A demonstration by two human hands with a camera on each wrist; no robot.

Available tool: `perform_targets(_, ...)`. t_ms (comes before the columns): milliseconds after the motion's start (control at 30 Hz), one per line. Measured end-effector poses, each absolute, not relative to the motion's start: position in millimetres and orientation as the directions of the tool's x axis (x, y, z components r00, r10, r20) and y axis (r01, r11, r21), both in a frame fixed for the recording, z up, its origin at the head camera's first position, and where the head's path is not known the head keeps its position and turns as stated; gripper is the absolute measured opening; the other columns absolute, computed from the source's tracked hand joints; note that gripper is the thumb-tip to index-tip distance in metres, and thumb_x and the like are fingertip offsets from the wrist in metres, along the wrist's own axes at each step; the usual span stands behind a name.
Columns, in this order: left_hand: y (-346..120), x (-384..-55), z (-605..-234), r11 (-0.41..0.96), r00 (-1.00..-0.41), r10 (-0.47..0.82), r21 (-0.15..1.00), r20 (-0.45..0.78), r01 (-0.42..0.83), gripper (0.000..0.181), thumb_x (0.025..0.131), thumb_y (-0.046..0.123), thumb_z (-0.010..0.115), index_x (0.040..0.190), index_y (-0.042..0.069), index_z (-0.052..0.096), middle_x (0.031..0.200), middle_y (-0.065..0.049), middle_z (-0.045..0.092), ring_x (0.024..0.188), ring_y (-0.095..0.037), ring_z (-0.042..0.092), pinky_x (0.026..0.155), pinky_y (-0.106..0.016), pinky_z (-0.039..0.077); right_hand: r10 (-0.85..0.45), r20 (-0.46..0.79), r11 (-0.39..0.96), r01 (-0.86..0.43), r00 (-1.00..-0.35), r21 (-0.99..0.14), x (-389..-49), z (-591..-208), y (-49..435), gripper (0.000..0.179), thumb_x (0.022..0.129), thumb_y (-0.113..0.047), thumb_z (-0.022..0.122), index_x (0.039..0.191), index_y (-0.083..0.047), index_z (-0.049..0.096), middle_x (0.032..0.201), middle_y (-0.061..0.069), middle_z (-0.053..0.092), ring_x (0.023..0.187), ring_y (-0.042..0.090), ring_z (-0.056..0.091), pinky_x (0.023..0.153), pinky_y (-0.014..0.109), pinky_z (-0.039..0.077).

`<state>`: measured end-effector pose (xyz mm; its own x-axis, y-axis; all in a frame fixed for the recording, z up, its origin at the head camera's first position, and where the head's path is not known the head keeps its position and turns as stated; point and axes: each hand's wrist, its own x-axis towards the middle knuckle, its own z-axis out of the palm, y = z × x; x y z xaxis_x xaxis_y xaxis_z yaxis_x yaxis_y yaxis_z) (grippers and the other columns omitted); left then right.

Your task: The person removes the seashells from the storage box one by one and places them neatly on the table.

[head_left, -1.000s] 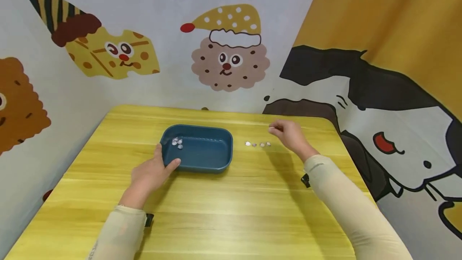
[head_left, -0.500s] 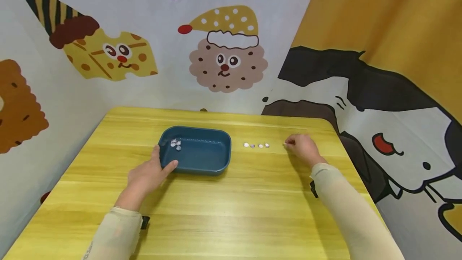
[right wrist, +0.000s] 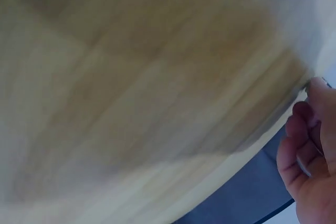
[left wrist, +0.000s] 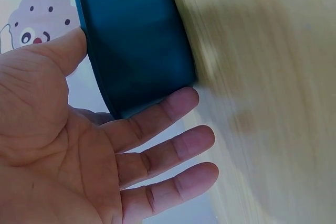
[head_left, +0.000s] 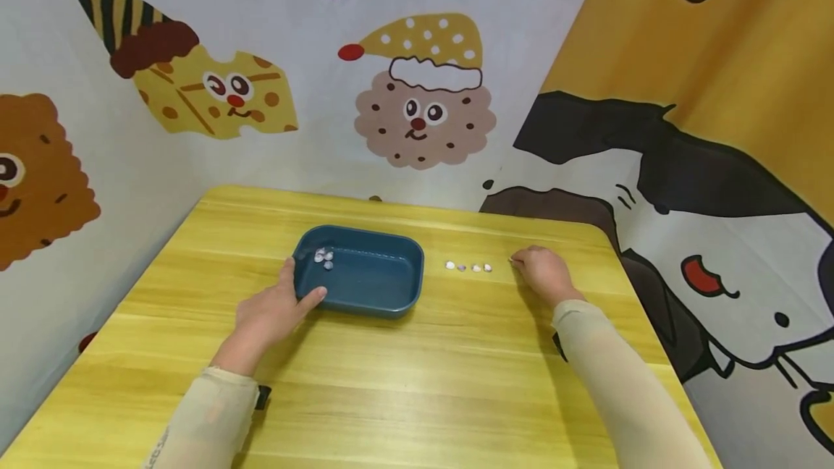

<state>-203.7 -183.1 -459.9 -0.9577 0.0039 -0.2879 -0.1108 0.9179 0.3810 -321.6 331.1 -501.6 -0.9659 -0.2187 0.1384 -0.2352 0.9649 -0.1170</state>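
A dark blue rectangular tray (head_left: 371, 302) sits on the table, with several small whitish, shell-like pieces (head_left: 323, 256) at its left end. My left hand (head_left: 270, 313) touches the tray's near left corner, thumb along the front wall and fingers at the left side. In the left wrist view its fingers (left wrist: 173, 148) are extended against the tray wall. To the tray's right lies a row of several similar pieces (head_left: 476, 268). Just beyond that row, my right hand (head_left: 546, 273) pinches one small whitish piece (head_left: 511, 260) between thumb and fingertips, low over the tabletop.
The yellow wood-grain table (head_left: 391, 389) has rounded far corners. A cartoon-printed cloth (head_left: 260, 165) hangs close behind the table and along its sides.
My right hand has come down and to the right, from above the row's right end to near the tabletop beyond it. The left hand and tray have stayed put; the head view shifts slightly.
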Motion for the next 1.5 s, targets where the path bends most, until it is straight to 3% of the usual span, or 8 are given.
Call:
perform_targets(133, -182.2, -202.8, -459.6, 0.918, -0.956, 0.004, 0.380, -0.292, -0.112, 0.106, 0.106, 0.073, 0.042, 0.171, 0.002, -0.003, 0.059, -0.006, 0.053, 0.050, -0.018, 0.038, 0.053, -0.032, 0.028, -0.249, 0.173, 0.968, -0.253, -0.953, 0.001, -321.3, -504.0, 328.3, 0.020, 0.105, -0.022, 0.069, 0.116, -0.013, 0.083, 0.101, 0.012, 0.076, 0.098, 0.036, 0.074, 0.088, 0.055, 0.061)
perform_targets(267, -182.1, -202.3, -459.2, 0.915, -0.956, 0.002, 0.386, -0.292, -0.116, 0.105, 0.106, 0.072, 0.043, 0.171, 0.002, -0.003, 0.060, -0.007, 0.054, 0.051, -0.019, 0.039, 0.054, -0.032, 0.028, -0.238, 0.191, 0.971, -0.236, -0.952, 0.031, -320.5, -503.9, 324.6, 0.020, 0.105, -0.023, 0.070, 0.115, -0.014, 0.084, 0.097, 0.011, 0.075, 0.094, 0.034, 0.074, 0.083, 0.055, 0.062)
perform_targets(500, -183.4, -201.5, -458.8, 0.906, -0.956, 0.004, 0.405, -0.295, -0.121, 0.105, 0.106, 0.071, 0.043, 0.171, 0.003, -0.004, 0.062, -0.008, 0.055, 0.052, -0.020, 0.041, 0.054, -0.033, 0.029, -0.156, 0.178, 0.979, -0.176, -0.971, -0.099, -320.5, -492.7, 319.8, 0.026, 0.107, -0.029, 0.067, 0.119, -0.012, 0.082, 0.114, 0.013, 0.078, 0.106, 0.037, 0.074, 0.092, 0.057, 0.059)
perform_targets(633, -185.8, -201.0, -458.0, 0.900, -0.955, 0.001, 0.417, -0.297, -0.129, 0.105, 0.106, 0.071, 0.043, 0.171, 0.004, -0.006, 0.060, -0.007, 0.052, 0.051, -0.019, 0.040, 0.053, -0.032, 0.029, -0.168, 0.245, 0.964, -0.211, -0.955, -0.163, -320.1, -472.5, 302.1, 0.026, 0.107, -0.032, 0.068, 0.116, -0.012, 0.081, 0.112, 0.012, 0.080, 0.099, 0.033, 0.076, 0.084, 0.054, 0.060)
perform_targets(1100, -181.3, -190.9, -456.3, 0.901, -0.960, 0.000, 0.417, -0.278, -0.120, 0.106, 0.105, 0.069, 0.048, 0.171, 0.000, 0.001, 0.060, -0.005, 0.050, 0.050, -0.018, 0.040, 0.050, -0.031, 0.029, -0.368, 0.230, 0.850, -0.426, -0.901, -0.309, -319.7, -451.1, 187.6, 0.020, 0.106, -0.031, 0.070, 0.110, -0.015, 0.082, 0.105, 0.002, 0.078, 0.086, 0.017, 0.069, 0.079, 0.038, 0.059)
perform_targets(1267, -176.2, -182.7, -456.7, 0.904, -0.960, 0.012, 0.414, -0.279, -0.109, 0.107, 0.104, 0.069, 0.052, 0.171, 0.000, 0.006, 0.063, -0.007, 0.055, 0.054, -0.023, 0.049, 0.052, -0.033, 0.032, -0.402, 0.243, 0.837, -0.462, -0.883, -0.294, -316.8, -450.3, 161.6, 0.026, 0.107, -0.033, 0.068, 0.119, -0.014, 0.081, 0.114, 0.003, 0.078, 0.095, 0.020, 0.072, 0.084, 0.039, 0.061)
perform_targets(1367, -174.9, -181.7, -456.7, 0.904, -0.959, 0.014, 0.413, -0.282, -0.108, 0.106, 0.104, 0.068, 0.052, 0.171, 0.000, 0.006, 0.064, -0.008, 0.055, 0.055, -0.023, 0.051, 0.052, -0.034, 0.033, -0.406, 0.237, 0.836, -0.463, -0.883, -0.293, -313.7, -450.2, 144.7, 0.037, 0.107, -0.039, 0.067, 0.133, -0.015, 0.074, 0.133, 0.006, 0.074, 0.118, 0.025, 0.071, 0.099, 0.044, 0.059)
perform_targets(1500, -175.9, -183.9, -456.9, 0.904, -0.957, 0.020, 0.414, -0.289, -0.106, 0.106, 0.104, 0.068, 0.051, 0.171, 0.000, 0.004, 0.065, -0.008, 0.056, 0.055, -0.024, 0.051, 0.052, -0.033, 0.032, -0.463, 0.171, 0.826, -0.493, -0.870, -0.274, -309.4, -455.2, 119.1, 0.062, 0.106, -0.050, 0.064, 0.156, -0.014, 0.055, 0.159, 0.011, 0.056, 0.147, 0.032, 0.052, 0.121, 0.050, 0.044)
